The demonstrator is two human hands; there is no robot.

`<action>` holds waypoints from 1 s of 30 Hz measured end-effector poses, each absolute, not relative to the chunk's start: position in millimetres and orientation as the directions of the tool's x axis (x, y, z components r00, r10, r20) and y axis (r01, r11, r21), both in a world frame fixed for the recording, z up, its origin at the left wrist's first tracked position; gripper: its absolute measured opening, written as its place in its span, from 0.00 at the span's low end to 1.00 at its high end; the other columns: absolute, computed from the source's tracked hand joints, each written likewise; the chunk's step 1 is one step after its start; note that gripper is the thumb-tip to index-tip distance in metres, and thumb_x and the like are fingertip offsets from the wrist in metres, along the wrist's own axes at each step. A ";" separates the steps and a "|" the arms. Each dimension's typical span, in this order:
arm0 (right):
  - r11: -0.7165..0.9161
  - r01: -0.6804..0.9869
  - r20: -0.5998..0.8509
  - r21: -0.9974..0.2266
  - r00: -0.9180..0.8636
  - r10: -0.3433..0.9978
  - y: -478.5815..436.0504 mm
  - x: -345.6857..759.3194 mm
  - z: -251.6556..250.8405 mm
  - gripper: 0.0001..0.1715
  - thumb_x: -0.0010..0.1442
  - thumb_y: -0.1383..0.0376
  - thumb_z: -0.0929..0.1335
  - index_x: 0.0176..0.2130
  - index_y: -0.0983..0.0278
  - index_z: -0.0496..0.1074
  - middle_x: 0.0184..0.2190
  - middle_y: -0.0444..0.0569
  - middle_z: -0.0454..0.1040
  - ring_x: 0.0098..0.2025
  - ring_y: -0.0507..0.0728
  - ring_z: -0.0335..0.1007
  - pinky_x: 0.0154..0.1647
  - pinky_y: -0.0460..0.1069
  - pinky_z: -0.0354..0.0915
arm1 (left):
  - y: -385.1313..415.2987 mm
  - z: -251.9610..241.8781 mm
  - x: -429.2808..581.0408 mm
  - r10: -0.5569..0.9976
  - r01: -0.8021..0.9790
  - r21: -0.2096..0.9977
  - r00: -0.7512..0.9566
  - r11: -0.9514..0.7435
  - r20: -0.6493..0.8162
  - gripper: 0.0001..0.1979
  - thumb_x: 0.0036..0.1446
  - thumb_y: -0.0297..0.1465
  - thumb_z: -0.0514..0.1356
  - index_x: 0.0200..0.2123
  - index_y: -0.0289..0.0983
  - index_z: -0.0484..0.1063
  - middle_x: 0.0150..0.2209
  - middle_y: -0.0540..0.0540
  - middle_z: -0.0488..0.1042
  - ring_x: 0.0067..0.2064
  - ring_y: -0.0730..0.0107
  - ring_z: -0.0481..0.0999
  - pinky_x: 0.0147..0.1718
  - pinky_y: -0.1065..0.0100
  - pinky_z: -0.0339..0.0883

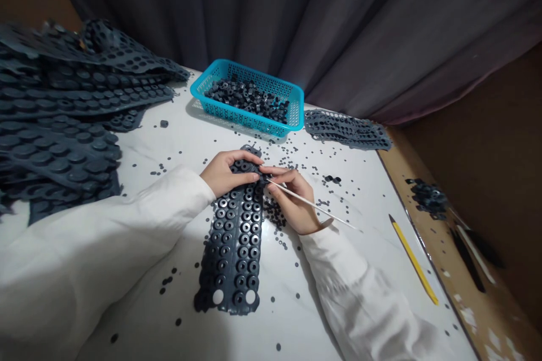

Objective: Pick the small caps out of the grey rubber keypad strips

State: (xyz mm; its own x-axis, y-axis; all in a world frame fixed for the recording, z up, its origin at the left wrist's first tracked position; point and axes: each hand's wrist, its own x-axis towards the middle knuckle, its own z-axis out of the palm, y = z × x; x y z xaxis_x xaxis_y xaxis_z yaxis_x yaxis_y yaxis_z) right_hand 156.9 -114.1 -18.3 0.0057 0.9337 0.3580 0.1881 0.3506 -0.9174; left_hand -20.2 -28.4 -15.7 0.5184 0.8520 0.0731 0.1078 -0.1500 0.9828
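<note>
A dark rubber sheet of molded ring-shaped parts point(235, 237) lies lengthwise on the white table before me. Two round holes show at its near end. My left hand point(231, 172) is closed on the sheet's far part, its fingers and thumb pinching near the right edge. Beside it, my right hand point(294, 197) grips a thin white stick point(313, 203), whose tip meets the sheet's edge by my left fingertips. The exact contact spot is partly hidden by the fingers. Small dark discs point(275, 214) lie scattered under and around my right hand.
A blue plastic basket point(249, 118) of small dark parts stands at the back. Uncut sheets point(59, 141) are piled at left. A punched-out sheet point(347, 128) lies at back right. A yellow utility knife point(414, 262) rests at right, near a cluster of dark parts point(427, 198).
</note>
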 end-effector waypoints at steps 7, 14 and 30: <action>0.341 0.160 0.348 -0.926 0.016 0.938 -113.1 154.6 -18.5 0.05 0.61 0.63 0.69 0.34 0.59 0.68 0.47 0.51 0.79 0.51 0.58 0.75 0.53 0.57 0.68 | -29.0 -15.2 -19.7 0.845 0.121 0.981 0.530 -0.149 0.063 0.15 0.45 0.34 0.68 0.38 0.37 0.78 0.40 0.46 0.80 0.45 0.59 0.77 0.52 0.58 0.66; 0.330 0.081 0.340 -0.940 0.165 0.926 -109.4 152.4 -17.9 0.07 0.61 0.62 0.70 0.34 0.60 0.68 0.45 0.50 0.79 0.51 0.57 0.75 0.54 0.57 0.68 | -26.7 -16.7 -20.4 0.860 0.049 0.993 0.506 -0.108 0.068 0.16 0.49 0.37 0.66 0.41 0.38 0.77 0.44 0.45 0.79 0.48 0.57 0.76 0.54 0.57 0.64; 0.298 0.120 0.321 -0.947 0.372 0.871 -104.8 158.0 -21.0 0.09 0.59 0.59 0.70 0.33 0.61 0.68 0.44 0.51 0.77 0.49 0.59 0.73 0.51 0.58 0.68 | -21.6 -20.9 -18.8 0.900 -0.111 0.989 0.434 0.093 -0.036 0.24 0.48 0.32 0.63 0.51 0.39 0.72 0.52 0.46 0.75 0.49 0.60 0.75 0.52 0.61 0.66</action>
